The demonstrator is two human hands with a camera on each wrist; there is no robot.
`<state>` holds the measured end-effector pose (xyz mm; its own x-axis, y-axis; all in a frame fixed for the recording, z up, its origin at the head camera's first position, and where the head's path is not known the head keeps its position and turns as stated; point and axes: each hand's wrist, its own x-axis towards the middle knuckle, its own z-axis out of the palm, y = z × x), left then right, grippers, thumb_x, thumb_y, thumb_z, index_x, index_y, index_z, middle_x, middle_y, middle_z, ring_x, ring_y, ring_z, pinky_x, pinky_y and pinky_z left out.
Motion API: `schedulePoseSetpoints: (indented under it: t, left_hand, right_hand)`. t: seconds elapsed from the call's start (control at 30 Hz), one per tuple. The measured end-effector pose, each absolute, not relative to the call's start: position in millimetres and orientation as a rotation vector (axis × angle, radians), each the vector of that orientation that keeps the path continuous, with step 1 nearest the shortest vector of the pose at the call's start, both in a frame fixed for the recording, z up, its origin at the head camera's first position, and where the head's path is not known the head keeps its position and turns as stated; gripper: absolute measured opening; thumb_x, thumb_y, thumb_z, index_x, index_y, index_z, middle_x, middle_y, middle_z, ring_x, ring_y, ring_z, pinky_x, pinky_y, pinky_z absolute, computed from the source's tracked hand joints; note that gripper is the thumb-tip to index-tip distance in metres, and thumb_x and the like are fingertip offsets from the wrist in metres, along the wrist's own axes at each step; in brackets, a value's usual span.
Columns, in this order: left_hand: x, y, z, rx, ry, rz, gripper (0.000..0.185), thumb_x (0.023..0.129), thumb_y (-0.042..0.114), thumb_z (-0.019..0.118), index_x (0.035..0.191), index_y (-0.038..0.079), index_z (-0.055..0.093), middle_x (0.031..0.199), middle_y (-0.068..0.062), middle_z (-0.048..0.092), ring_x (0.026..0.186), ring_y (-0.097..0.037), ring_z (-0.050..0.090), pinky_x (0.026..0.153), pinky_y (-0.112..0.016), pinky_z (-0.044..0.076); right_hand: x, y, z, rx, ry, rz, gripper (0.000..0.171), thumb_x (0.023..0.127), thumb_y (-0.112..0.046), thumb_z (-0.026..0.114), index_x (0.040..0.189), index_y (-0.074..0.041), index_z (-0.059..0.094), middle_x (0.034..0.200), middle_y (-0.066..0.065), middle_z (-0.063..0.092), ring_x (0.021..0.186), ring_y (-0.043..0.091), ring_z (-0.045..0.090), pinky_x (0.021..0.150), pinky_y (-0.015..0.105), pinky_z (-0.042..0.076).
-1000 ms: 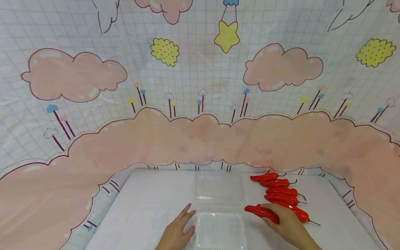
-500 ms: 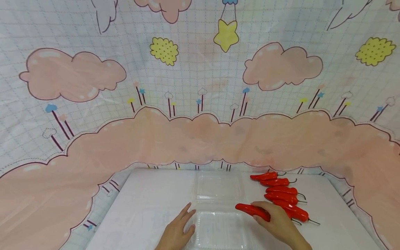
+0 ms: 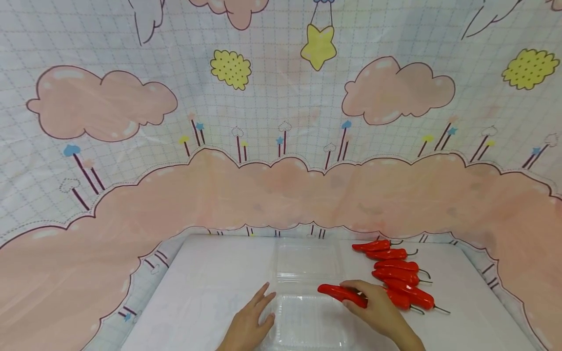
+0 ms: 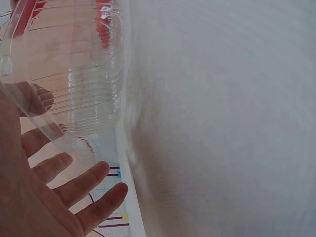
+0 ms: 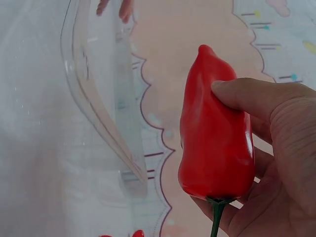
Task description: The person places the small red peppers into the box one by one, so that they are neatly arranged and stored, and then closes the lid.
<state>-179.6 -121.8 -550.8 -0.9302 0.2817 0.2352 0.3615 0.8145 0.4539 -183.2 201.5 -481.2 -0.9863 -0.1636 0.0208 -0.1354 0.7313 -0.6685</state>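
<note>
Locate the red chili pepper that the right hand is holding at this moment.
In the head view, the held pepper is gripped by the right hand at the right edge of the clear plastic container, left of the row of peppers.

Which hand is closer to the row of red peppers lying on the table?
The right hand, holding one pepper, sits right beside the row of peppers. The left hand rests across the clear plastic box, farther away.
</note>
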Motion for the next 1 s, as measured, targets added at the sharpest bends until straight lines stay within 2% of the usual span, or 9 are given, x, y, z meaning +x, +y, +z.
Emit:
schedulePoseSetpoints:
  t: [0.33, 0.57, 0.7, 0.83, 1.0]
  left_hand:
    - [-180.4, -121.2, -552.0, -0.512, -2.822, -0.717, 0.042, 0.088, 0.031, 0.058, 0.129, 0.023, 0.054, 0.148, -0.001, 0.04, 0.108, -0.021, 0.063, 0.076, -0.039, 0.056]
    - [-179.9, -120.0, -550.2, -0.501, -2.829, -0.699, 0.042, 0.087, 0.03, 0.059, 0.129, 0.023, 0.055, 0.148, -0.001, 0.04, 0.11, -0.021, 0.062, 0.077, -0.04, 0.056]
    - [-180.5, -119.3, -548.6, -0.486, -2.849, -0.706, 0.042, 0.087, 0.031, 0.058, 0.129, 0.023, 0.055, 0.148, 0.0, 0.04, 0.112, -0.02, 0.061, 0.079, -0.041, 0.056]
    - [-181.4, -119.0, -547.7, -0.483, -2.863, -0.711, 0.043, 0.087, 0.031, 0.058, 0.129, 0.023, 0.055, 0.149, 0.001, 0.039, 0.112, -0.02, 0.061, 0.08, -0.04, 0.056]
    - [-181.4, -118.8, -547.5, -0.466, -2.896, -0.722, 0.043, 0.088, 0.033, 0.057, 0.13, 0.024, 0.054, 0.149, 0.002, 0.038, 0.114, -0.019, 0.06, 0.083, -0.042, 0.055]
  right_hand:
    - [-183.7, 187.1, -483.8, -0.37, 2.831, -1.118, 0.045, 0.076, -0.047, 0.071, 0.115, -0.027, 0.063, 0.107, -0.013, 0.066, 0.084, 0.005, 0.054, 0.069, 0.014, 0.048]
    - [-182.5, 179.2, -487.9, -0.46, 2.788, -1.164, 0.046, 0.079, -0.044, 0.069, 0.118, -0.021, 0.063, 0.109, -0.01, 0.066, 0.085, 0.005, 0.054, 0.069, 0.014, 0.048]
    - [-182.0, 174.7, -489.1, -0.494, 2.755, -1.187, 0.043, 0.08, -0.042, 0.069, 0.117, -0.022, 0.063, 0.108, -0.009, 0.066, 0.084, 0.005, 0.054, 0.068, 0.014, 0.048]
    - [-181.0, 169.2, -489.7, -0.489, 2.718, -1.192, 0.043, 0.079, -0.043, 0.07, 0.117, -0.024, 0.062, 0.108, -0.009, 0.066, 0.084, 0.006, 0.054, 0.07, 0.017, 0.049]
    - [-179.1, 162.2, -492.5, -0.476, 2.667, -1.208, 0.046, 0.077, -0.045, 0.07, 0.118, -0.026, 0.062, 0.109, -0.011, 0.066, 0.086, 0.006, 0.055, 0.077, 0.026, 0.055]
